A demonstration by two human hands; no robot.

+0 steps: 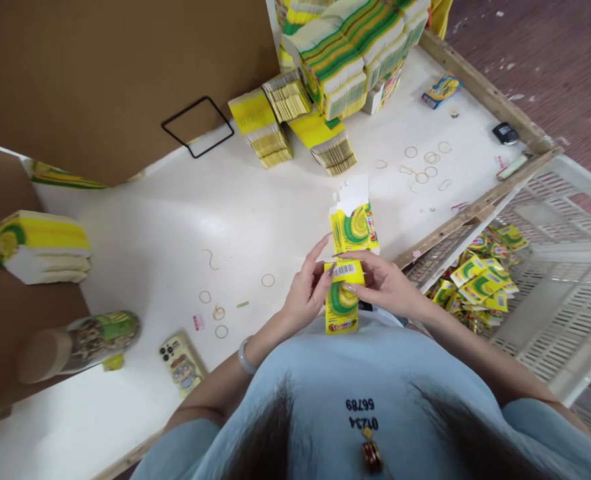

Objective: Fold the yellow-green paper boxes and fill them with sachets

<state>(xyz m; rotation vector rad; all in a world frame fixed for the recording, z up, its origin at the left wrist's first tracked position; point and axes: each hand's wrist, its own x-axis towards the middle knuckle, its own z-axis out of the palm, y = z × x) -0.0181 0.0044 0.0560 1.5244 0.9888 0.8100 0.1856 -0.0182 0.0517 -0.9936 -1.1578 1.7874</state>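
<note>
In front of my chest I hold a small yellow-and-green printed carton [343,308] with a barcode panel at its top end. My left hand [306,288] grips its left edge, thumb on the front. My right hand [386,285] closes on the right side, its thumb on the face and fingers along the top edge. Just beyond, a flat carton blank [351,228] of the same print lies on the white table [150,227], its white flaps pointing away. Whatever is inside the held carton is hidden.
Stacked carton bundles [325,60] stand at the back, with flat bundles [268,130] before them. Loose rubber bands [430,158] are scattered about. A phone [181,363] and a jar [100,339] lie left. Right, a white plastic crate [565,233] holds filled-looking cartons [480,280] beyond the wooden edge.
</note>
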